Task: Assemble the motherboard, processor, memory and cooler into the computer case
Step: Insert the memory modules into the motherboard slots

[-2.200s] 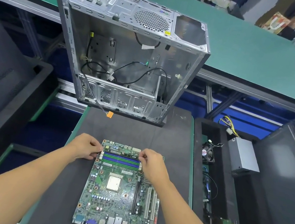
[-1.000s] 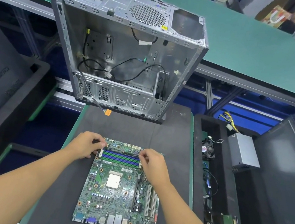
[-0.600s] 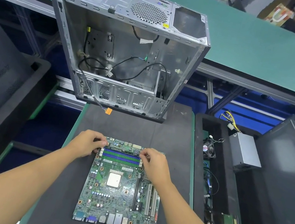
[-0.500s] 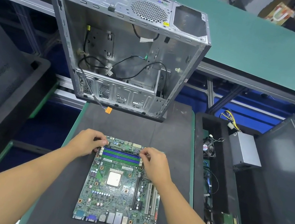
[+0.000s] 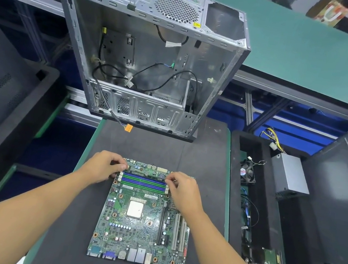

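Seating memory, I judge: left hand (image 5: 101,168) and right hand (image 5: 182,186) curl fingers onto both ends of the far memory slot (image 5: 145,177) on the motherboard (image 5: 139,230), flat on the tabletop (image 5: 165,149); next needs even downward pressure.

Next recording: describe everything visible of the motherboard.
The motherboard is a green circuit board lying flat on the dark mat, port edge toward the person. A silvery processor sits mid-board. Blue and green memory slots cross its far end, where the left hand and right hand pinch the slot ends.
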A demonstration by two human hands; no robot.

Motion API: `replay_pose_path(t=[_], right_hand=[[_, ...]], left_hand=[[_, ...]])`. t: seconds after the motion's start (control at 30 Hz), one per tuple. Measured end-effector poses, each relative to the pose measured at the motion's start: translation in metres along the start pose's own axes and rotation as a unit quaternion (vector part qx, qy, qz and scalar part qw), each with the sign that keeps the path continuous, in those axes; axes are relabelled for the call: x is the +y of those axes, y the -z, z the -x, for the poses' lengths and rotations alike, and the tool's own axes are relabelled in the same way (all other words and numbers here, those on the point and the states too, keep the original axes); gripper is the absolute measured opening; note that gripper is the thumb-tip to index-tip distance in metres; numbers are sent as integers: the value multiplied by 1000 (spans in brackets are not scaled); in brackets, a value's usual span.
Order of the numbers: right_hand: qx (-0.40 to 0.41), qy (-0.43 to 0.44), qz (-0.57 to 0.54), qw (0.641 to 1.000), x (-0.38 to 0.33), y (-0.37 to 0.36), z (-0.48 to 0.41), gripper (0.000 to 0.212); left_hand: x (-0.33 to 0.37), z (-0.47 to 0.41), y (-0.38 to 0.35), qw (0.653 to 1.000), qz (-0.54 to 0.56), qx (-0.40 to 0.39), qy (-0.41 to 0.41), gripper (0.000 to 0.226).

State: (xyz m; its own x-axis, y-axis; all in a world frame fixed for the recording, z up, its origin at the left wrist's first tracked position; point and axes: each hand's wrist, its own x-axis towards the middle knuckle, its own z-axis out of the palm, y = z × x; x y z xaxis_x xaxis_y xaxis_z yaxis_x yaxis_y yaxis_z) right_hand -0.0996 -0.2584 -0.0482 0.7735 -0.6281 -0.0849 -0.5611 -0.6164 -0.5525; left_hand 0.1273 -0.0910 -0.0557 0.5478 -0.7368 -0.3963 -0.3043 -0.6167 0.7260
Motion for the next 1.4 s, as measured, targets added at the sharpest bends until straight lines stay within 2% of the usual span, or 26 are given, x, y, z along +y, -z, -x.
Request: replay_pose_path(t=[0.53, 0.7, 0.83, 0.97, 1.13, 1.4], right_hand=[[4, -25, -17, 1000, 1, -3, 1, 10], [14, -19, -23, 999, 1, -3, 3, 9], [9, -12, -16, 1000, 0, -1, 3, 10], [11, 6, -4, 1000, -1, 1, 3, 10], [-3, 7, 17, 1000, -3, 1, 0, 12], [-35, 0, 36, 999, -6, 4, -5, 15]], left_hand=[[-3, 6, -9, 998, -50, 34, -26, 16], [-5, 8, -2, 997, -45, 12, -63, 13], [1, 9, 1, 989, -97, 18, -106, 18], [4, 11, 0, 981, -143, 35, -126, 10], [4, 10, 3, 974, -178, 22, -135, 6], [7, 13, -2, 964, -220, 62, -138, 7]])
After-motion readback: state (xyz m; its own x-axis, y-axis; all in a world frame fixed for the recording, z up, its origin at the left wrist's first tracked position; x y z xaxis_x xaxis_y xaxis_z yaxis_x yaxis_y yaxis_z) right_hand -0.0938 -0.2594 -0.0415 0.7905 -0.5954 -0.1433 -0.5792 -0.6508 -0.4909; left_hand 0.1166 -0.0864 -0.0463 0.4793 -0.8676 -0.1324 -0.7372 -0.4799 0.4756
